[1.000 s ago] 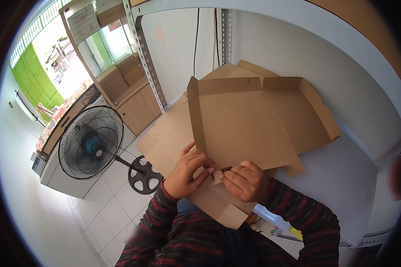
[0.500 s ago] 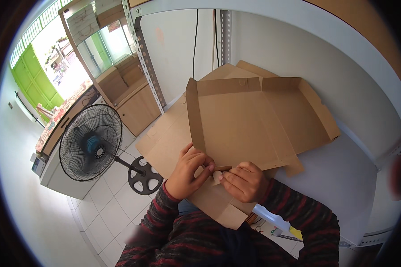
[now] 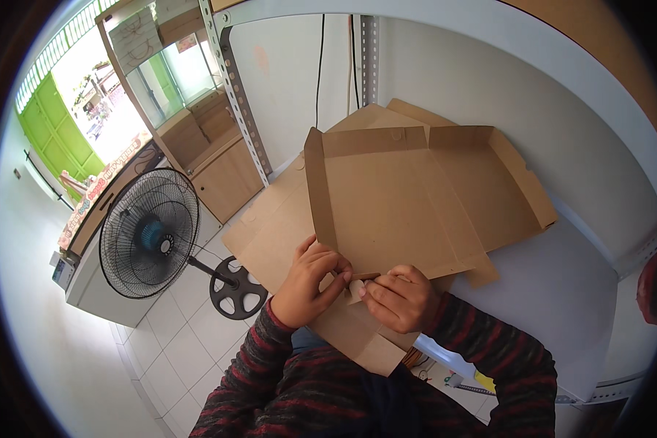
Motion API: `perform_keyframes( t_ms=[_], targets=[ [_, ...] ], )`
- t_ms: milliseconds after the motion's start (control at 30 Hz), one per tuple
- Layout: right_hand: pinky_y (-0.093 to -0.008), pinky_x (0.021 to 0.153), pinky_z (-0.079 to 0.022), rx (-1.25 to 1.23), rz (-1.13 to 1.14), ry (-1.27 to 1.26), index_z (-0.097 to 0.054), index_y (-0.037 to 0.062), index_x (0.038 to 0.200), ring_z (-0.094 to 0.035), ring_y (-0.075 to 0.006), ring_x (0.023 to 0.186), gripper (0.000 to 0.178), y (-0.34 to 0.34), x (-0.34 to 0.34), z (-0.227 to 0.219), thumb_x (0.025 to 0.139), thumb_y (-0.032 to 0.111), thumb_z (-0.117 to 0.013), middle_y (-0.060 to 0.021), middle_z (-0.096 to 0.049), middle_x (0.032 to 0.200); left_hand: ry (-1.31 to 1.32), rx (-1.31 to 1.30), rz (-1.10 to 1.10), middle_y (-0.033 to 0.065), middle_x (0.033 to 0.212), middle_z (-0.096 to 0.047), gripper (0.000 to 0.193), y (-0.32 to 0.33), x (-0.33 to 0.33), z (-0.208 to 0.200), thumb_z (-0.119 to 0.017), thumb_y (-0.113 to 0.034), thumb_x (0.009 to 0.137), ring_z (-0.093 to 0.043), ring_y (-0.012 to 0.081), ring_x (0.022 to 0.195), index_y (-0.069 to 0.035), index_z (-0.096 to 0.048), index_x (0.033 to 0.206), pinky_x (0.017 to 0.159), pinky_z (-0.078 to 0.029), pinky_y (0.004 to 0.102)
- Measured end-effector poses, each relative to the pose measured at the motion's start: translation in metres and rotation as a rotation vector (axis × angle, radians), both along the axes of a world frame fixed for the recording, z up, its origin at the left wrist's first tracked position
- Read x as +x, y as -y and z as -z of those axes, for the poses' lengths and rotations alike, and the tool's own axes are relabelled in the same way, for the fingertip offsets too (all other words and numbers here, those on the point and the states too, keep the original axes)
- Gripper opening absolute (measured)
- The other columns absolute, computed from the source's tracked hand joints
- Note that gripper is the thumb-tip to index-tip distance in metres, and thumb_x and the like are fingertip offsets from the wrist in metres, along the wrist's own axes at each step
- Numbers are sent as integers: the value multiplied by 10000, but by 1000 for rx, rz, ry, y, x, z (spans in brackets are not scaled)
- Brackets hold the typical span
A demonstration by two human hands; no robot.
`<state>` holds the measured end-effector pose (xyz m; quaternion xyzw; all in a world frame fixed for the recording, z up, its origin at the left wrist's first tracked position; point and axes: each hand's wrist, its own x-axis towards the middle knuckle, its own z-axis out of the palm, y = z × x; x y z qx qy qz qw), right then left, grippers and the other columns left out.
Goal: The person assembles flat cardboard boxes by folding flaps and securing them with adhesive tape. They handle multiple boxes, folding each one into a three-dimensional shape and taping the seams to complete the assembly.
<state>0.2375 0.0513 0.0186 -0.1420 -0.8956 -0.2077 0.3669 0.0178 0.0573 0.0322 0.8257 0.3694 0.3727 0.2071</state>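
Observation:
A brown cardboard box (image 3: 387, 197), partly folded with its side walls raised, lies in front of me with its lid part opened to the right. At its near edge my left hand (image 3: 312, 283) pinches the box wall close to the corner. Fingers of my right hand (image 3: 400, 298) are closed on a small cardboard tab (image 3: 355, 291) at that same edge, a short way from the left fingertips. Beneath the box lie flat cardboard sheets (image 3: 266, 252), one reaching toward my lap. My fingers hide part of the tab.
The box rests on a pale grey shelf surface (image 3: 540, 306) with metal uprights (image 3: 370, 62). To the left stands a black pedestal fan (image 3: 150, 233) on a tiled floor (image 3: 171, 332). Behind it is a wooden cabinet (image 3: 223, 175). Something dark red (image 3: 651, 288) sits at the far right.
My right fingers have shifted very slightly at the small tab. The fan head has turned a little. The box and my left hand stay where they were.

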Motion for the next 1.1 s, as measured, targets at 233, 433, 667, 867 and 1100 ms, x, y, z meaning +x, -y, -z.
perform_keyframes(
  t_ms=[233, 433, 667, 867, 1100],
  targets=[
    [-310, 713, -469, 20, -3, -4, -696, 43, 891, -646, -133, 811, 128, 1, 1, -1, 776, 89, -662, -34, -669, 872, -12, -8, -6, 41, 772, -598, 21, 1, 0, 1, -624, -57, 852, -596, 227, 862, -55, -604, 857, 1107, -247, 469],
    [-303, 727, -457, 38, 11, -29, -649, 78, 785, -638, -126, 793, 26, 0, -1, -2, 784, 88, -673, -22, -662, 854, -27, -16, 2, 45, 789, -601, 14, 1, 1, -2, -611, -63, 859, -597, 229, 879, -54, -600, 863, 1117, -221, 485],
    [-292, 709, -447, 51, 28, -57, -618, 97, 725, -631, -118, 774, 86, 2, -1, -2, 781, 87, -682, -9, -652, 825, -28, -22, 33, 40, 805, -594, 40, 1, -2, 1, -618, -62, 855, -595, 230, 889, -56, -595, 888, 1126, -205, 491],
    [-290, 692, -440, 42, 21, -71, -594, 105, 717, -632, -119, 773, 108, 1, 0, -3, 776, 82, -681, -7, -650, 824, -32, -24, 5, 35, 785, -593, 45, 3, 1, -2, -625, -58, 851, -598, 224, 885, -61, -594, 883, 1130, -189, 513],
    [-296, 643, -410, 47, 42, -89, -581, 112, 722, -628, -118, 761, 114, 1, 1, -1, 777, 86, -677, -3, -639, 814, -83, -55, 34, 16, 829, -612, 34, 2, 1, -8, -624, -49, 853, -602, 208, 904, -79, -614, 864, 1148, -155, 514]
  ],
)
